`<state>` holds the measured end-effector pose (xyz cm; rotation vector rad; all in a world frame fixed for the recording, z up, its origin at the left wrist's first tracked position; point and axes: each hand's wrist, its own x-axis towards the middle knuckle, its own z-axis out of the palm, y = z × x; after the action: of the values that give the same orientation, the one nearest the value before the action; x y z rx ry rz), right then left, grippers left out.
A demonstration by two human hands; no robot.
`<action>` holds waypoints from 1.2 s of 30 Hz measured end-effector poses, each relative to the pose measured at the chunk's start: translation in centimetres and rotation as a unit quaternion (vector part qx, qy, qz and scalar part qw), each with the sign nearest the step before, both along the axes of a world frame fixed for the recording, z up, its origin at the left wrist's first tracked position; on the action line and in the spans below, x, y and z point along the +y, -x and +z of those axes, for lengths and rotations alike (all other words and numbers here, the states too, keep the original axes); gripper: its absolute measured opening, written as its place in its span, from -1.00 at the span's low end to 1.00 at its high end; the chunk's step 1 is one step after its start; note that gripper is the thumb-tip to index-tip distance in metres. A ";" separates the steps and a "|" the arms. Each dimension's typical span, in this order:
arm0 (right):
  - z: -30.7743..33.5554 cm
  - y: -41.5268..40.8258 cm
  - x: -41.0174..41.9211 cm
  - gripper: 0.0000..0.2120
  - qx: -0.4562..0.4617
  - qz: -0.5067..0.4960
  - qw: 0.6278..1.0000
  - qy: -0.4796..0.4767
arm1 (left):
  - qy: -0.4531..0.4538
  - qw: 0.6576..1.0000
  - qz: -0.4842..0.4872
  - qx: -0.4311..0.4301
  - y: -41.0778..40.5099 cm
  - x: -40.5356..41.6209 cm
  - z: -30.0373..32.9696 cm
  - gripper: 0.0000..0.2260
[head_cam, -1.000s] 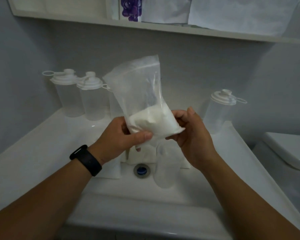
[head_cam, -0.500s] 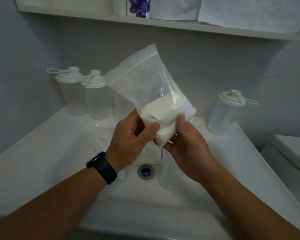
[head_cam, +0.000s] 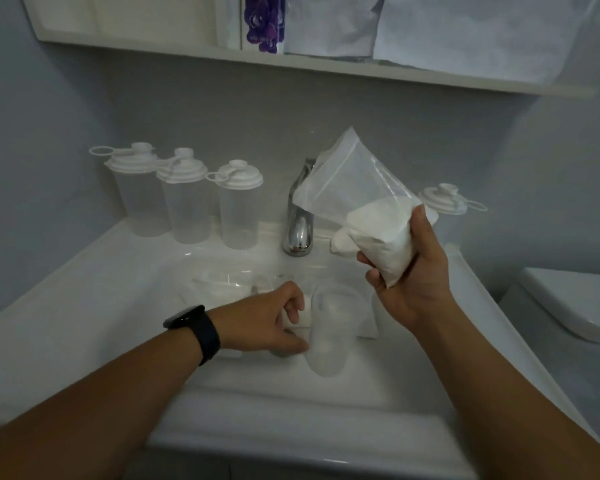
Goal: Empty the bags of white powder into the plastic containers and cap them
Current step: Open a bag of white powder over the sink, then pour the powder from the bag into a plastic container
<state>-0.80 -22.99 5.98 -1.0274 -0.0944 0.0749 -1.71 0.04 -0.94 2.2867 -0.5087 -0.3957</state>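
My right hand grips a clear zip bag of white powder by its bottom, above the right side of the sink; the bag's mouth tilts up and to the left. Below it an open, uncapped plastic container stands in the sink basin. At that container's left side, my left hand has its thumb and curled fingers against the wall. Three capped containers stand in a row at the back left of the sink top. A further capped container is partly hidden behind the bag.
A chrome faucet rises at the back of the white sink. More clear bags lie in the basin, left of my left hand. A toilet stands to the right. A shelf with packets hangs overhead.
My left hand let go of the bag and dropped to the open container in the basin. My right hand carried the bag to the right, alone.
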 end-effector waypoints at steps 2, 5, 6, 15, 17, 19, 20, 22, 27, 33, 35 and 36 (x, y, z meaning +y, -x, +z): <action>-0.4 -0.3 -0.6 -0.48 0.017 0.000 1.000 0.006 | 0.012 0.999 -0.005 0.033 0.1 -0.4 -0.9 -0.40; -1.1 -0.7 -1.9 -0.44 0.050 -0.007 0.999 0.020 | 0.055 0.997 0.002 0.048 0.0 -1.9 -2.1 -0.11; -1.4 -0.8 -2.3 -0.45 0.055 -0.008 0.998 0.019 | 0.072 0.996 0.008 0.048 -0.2 -2.4 -2.4 -0.08; -2.4 -0.6 -3.7 -0.51 0.042 -0.039 0.997 0.047 | 0.107 0.993 0.048 -0.012 0.3 -1.9 -1.1 -0.38; -2.6 -0.6 -3.7 -0.53 0.029 -0.035 0.996 0.082 | 0.076 0.996 0.049 -0.017 0.6 -0.4 -0.7 -0.33; -2.9 -0.6 -3.7 -0.51 0.017 -0.027 0.992 0.119 | 0.048 0.997 0.055 -0.009 0.9 0.7 -0.4 -0.32; -3.1 -0.6 -3.7 -0.49 0.013 -0.024 0.990 0.135 | 0.045 0.997 0.061 -0.003 1.0 1.2 -0.3 -0.33; -3.5 -0.8 -3.9 -0.46 0.008 -0.022 0.988 0.154 | 0.048 0.996 0.074 0.009 0.9 1.6 -0.2 -0.40; -4.4 -0.9 -4.5 -0.42 -0.002 -0.011 0.984 0.176 | 0.055 0.996 0.071 0.027 0.8 1.8 -0.2 -0.33; -5.1 -1.2 -4.2 -0.37 -0.005 0.024 0.981 0.193 | 0.093 0.993 0.061 0.032 0.6 1.5 -0.6 -0.35; -5.2 -1.4 -4.1 -0.36 -0.009 0.025 0.981 0.192 | 0.099 0.993 0.056 0.029 0.6 1.3 -0.4 -0.33; -5.2 -1.4 -4.1 -0.36 -0.011 0.025 0.981 0.193 | 0.101 0.993 0.054 0.028 0.6 1.2 -0.4 -0.32</action>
<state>0.62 -27.12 0.80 -1.4140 -0.1292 0.1321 -2.32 1.23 -1.31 2.0904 -0.3775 -0.3391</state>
